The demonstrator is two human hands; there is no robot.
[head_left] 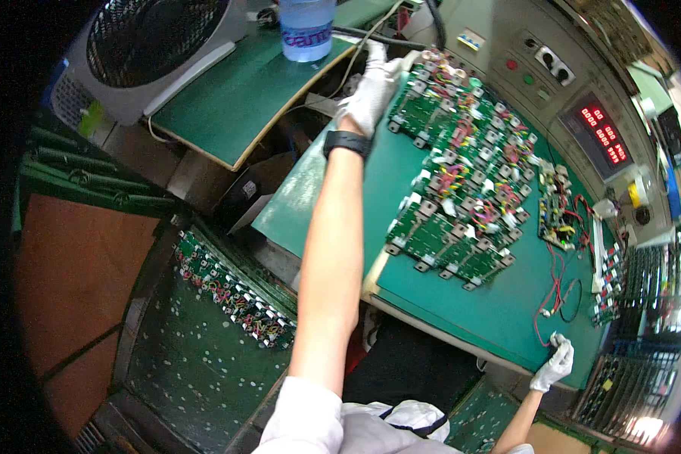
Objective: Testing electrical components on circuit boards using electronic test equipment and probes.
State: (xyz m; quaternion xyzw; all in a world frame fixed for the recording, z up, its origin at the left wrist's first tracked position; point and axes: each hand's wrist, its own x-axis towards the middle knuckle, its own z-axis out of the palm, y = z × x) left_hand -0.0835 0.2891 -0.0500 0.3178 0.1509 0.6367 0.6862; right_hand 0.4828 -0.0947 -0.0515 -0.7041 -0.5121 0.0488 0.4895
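Observation:
My left hand [371,94], in a white glove with a black band at the wrist, reaches to the far left edge of the green bench mat [318,193]. Its fingers are spread, beside the far end of several rows of green circuit boards [450,242] bearing coloured wires and metal tabs. Nothing shows in its grasp. My right hand [554,367], also gloved, is low at the bench's front right edge. Its fingers are curled together, and a red wire [539,321] runs down close to the fingertips. Whatever those fingers hold is too small to make out.
A separate board with parts [556,208] lies right of the rows, near a test panel with a red display [601,136]. At left stand a fan [155,45] and a water container [307,30] on a side table. A green bin [197,363] below holds more boards.

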